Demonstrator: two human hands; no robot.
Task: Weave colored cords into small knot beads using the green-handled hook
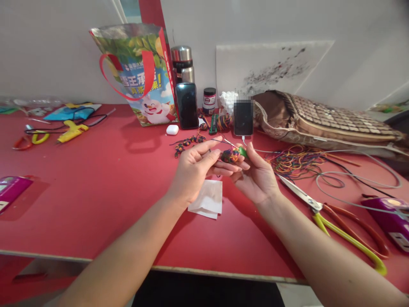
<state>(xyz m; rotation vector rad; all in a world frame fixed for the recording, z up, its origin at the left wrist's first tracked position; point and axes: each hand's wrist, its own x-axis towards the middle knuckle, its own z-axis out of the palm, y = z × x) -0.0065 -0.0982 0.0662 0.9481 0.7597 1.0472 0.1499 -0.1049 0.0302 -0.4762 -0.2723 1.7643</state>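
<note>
Above the middle of the red table, my left hand is closed on a small multicoloured crocheted piece, with a dark strand of yarn running near its raised forefinger. My right hand pinches the green handle of a crochet hook, whose thin metal shaft slants up and left over the piece. The two hands almost meet, and the fingers cover part of the work. Just behind the left hand lies a knotted multicoloured yarn strip. A folded white paper rests on the table below the hands.
Large scissors lie by my right forearm, near loose multicoloured yarn and a white cable. Behind stand a phone, another phone, a jar, a bottle and a shopping bag. A yellow glue gun lies left.
</note>
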